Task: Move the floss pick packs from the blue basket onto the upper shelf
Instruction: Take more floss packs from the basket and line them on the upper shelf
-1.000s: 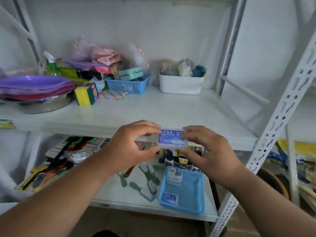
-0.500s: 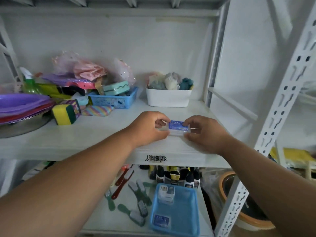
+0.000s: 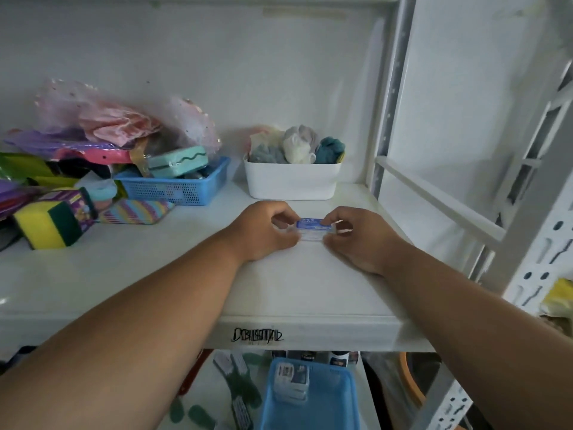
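Note:
A small clear floss pick pack (image 3: 311, 228) with a blue label rests on the white upper shelf (image 3: 310, 290), just in front of the white bin. My left hand (image 3: 263, 229) pinches its left end and my right hand (image 3: 356, 237) pinches its right end. Both forearms lie over the shelf's front edge. Below, on the lower shelf, the blue basket (image 3: 328, 411) shows under the shelf lip, with stacked floss pick packs (image 3: 291, 381) in its far left corner.
A white bin (image 3: 291, 183) of cloth balls stands right behind the pack. A blue mesh basket (image 3: 176, 187), sponges (image 3: 49, 223) and bagged goods crowd the shelf's left. White rack posts (image 3: 387, 97) rise at right. Green and red brushes (image 3: 238, 389) lie left of the basket below.
Both hands carried the pack up from in front of the shelf edge and further back onto the upper shelf. The camera view rose and closed in with them.

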